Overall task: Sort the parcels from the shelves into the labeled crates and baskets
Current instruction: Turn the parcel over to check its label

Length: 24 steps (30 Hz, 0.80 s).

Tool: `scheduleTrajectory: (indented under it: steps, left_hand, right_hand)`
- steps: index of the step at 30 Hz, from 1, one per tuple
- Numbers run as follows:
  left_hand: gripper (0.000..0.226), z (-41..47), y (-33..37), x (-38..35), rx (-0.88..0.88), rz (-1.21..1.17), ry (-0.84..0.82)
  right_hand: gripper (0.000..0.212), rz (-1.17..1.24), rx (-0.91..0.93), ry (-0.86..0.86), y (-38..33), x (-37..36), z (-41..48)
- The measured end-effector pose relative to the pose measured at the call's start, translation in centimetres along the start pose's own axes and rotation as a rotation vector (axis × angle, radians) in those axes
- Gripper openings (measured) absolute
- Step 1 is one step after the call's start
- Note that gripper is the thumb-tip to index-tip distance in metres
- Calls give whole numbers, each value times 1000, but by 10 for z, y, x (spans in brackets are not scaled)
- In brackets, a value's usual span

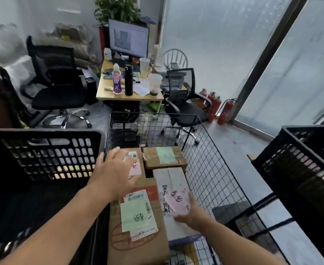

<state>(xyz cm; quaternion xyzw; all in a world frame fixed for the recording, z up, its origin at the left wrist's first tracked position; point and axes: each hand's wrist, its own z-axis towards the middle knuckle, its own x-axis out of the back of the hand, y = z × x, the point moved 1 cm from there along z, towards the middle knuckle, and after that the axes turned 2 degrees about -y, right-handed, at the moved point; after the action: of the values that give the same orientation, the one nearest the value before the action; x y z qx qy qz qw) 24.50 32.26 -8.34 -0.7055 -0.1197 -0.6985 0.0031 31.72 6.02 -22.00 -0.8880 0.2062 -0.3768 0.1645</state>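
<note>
A black wire basket (210, 169) stands in front of me with several cardboard parcels in it. The near brown parcel (138, 243) bears a green label. To its right lies a white parcel (173, 180) with a pink label; my right hand (192, 213) rests on its near right part, fingers on the label. My left hand (115, 175) hovers with spread fingers over a far-left brown parcel (138, 163) with a pink label, and whether it touches is unclear. A brown parcel (166, 157) with a green label lies at the far right.
A black plastic crate (42, 153) stands left of the basket, another black crate (300, 169) at the right. Beyond are a desk (128, 94) with bottles and a monitor, two office chairs (60, 83) (186, 104), and fire extinguishers (218, 108) by the glass wall.
</note>
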Motion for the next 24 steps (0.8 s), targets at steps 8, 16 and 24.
scheduleTrajectory:
  steps: [8,16,24]
  left_hand:
    - [57,-1,1,-1,23,38,16]
    - [56,-12,2,8,-49,-3,44]
    - [56,-48,8,24,-467,-363,10]
  right_hand:
    - [115,-97,112,29,7,-15,22]
    - [84,-607,226,215,-12,2,-13]
    - [55,-516,318,612,-55,36,-120]
